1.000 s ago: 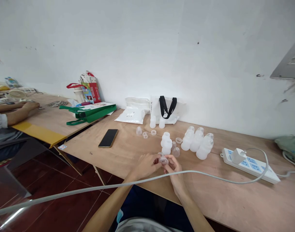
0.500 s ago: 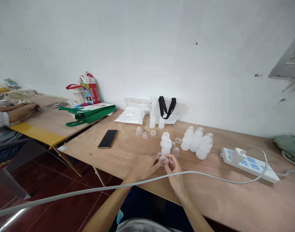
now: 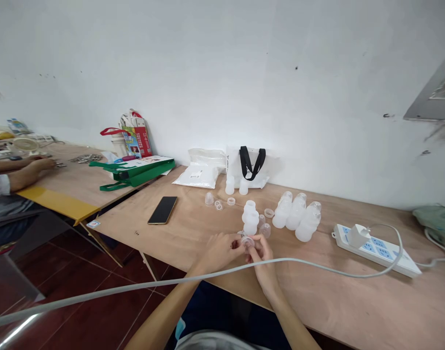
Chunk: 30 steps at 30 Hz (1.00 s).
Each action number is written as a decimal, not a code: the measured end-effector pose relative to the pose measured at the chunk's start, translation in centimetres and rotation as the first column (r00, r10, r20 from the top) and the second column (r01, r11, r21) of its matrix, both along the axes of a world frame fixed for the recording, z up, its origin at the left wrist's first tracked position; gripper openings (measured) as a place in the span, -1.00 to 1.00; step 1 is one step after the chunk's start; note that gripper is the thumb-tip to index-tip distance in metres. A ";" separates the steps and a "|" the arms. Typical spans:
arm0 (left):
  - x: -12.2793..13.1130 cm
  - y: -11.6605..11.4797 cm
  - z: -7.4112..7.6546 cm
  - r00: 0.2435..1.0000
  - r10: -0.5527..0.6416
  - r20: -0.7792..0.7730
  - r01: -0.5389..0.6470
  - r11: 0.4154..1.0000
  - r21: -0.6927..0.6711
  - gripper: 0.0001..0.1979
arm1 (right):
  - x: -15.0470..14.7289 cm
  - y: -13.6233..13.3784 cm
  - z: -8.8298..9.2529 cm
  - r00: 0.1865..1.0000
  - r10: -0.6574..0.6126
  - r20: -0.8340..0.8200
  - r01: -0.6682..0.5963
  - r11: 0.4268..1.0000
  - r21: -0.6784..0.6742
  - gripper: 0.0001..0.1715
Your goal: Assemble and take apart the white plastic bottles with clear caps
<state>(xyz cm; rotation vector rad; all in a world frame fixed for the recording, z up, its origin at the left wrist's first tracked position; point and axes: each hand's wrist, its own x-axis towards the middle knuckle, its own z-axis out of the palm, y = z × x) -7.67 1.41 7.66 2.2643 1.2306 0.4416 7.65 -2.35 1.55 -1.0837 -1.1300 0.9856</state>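
In front of my body, my left hand and my right hand meet at the table's near side. Between their fingertips they pinch a small clear bottle nipple, its round rim facing up; fingers partly cover it. Just beyond stand open milky baby bottles. Beside these are clear domed caps and a screw ring. Capped bottles stand grouped to the right. Farther back left lie another cap, small nipple parts and a ring.
A grey cable crosses in front of my forearms. A power strip lies right, a phone left. White packages, a black-handled bag and two bottles are by the wall. Another person's hands rest at the left table.
My fingers have shifted slightly around the nipple, and its rim is tilted a little differently. The bottles and loose parts stay where they were.
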 end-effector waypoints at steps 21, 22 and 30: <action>-0.3 -0.3 0.3 0.983 -0.006 -0.186 0.033 0.989 0.143 -0.69 | 0.1 0.0 -0.8 0.981 -0.001 0.195 -0.008 0.999 0.047 -0.76; -0.3 -0.3 0.3 0.983 -0.010 -0.185 0.038 0.988 0.153 -0.69 | 0.1 0.0 -0.7 0.981 0.006 0.192 -0.015 0.999 0.045 -0.76; -0.3 0.0 -0.5 0.982 -0.048 -0.182 0.084 0.977 0.196 -0.73 | 0.2 0.1 -1.1 0.955 -0.039 0.294 0.012 0.996 0.092 -0.84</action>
